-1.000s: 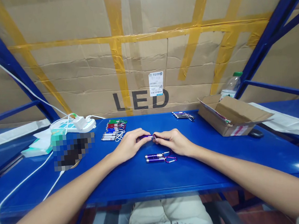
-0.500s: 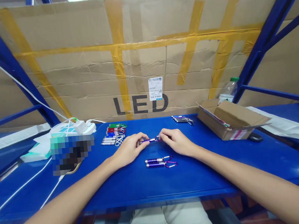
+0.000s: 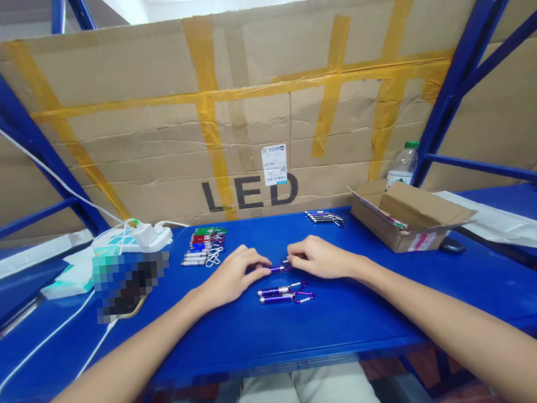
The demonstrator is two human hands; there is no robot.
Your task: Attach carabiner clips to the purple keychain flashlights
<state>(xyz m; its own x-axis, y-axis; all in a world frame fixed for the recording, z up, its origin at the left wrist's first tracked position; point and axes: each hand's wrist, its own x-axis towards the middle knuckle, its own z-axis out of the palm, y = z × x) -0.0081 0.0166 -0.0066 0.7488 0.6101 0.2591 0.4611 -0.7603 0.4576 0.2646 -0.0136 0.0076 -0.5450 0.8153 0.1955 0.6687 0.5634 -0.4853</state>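
Between my hands is a purple mini flashlight (image 3: 277, 268) with a carabiner clip, lying crosswise at or just above the blue table; whether it touches cannot be seen. My left hand (image 3: 235, 274) pinches its left end between thumb and fingers. At the clip end, my right hand (image 3: 319, 257) has its fingers closed on the carabiner, which they partly cover. Just nearer to me, two more purple flashlights (image 3: 274, 299) rest side by side, clips pointing right.
Green, red, blue and silver flashlights (image 3: 202, 248) form a row at back left; several dark ones (image 3: 325, 218) lie back right. An open cardboard box (image 3: 406, 239), a bottle (image 3: 402, 163) and a black mouse (image 3: 452, 245) are right. A power strip (image 3: 161, 238) and a blurred-out phone (image 3: 133, 292) are left.
Both hands have brought the held flashlight toward me, closer to the two purple ones on the table. The camera view has tilted up slightly.
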